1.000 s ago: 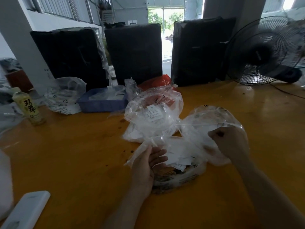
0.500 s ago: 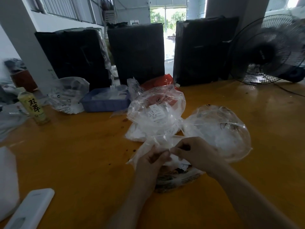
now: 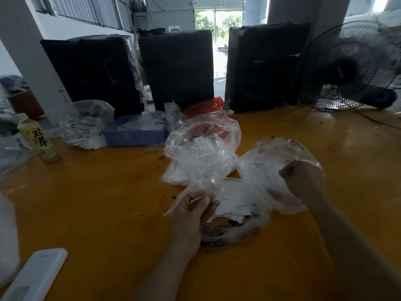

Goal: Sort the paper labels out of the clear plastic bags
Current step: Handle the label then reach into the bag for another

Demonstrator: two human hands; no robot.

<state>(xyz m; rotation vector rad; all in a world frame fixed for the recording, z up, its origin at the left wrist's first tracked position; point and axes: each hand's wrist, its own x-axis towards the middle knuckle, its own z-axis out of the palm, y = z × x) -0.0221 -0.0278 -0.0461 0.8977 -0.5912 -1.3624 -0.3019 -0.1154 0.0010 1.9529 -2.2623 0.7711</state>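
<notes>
Our right hand (image 3: 303, 179) has swung right from our left hand (image 3: 193, 210), fingers curled against the clear plastic bag (image 3: 271, 161), while left fingers pinch another bag's edge above the paper labels (image 3: 234, 206) on the table (image 3: 97, 203).

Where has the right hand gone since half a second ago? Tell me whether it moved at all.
Yes. The right hand left the left hand and swung right and away, onto the clear bag nearer the fan.
</notes>
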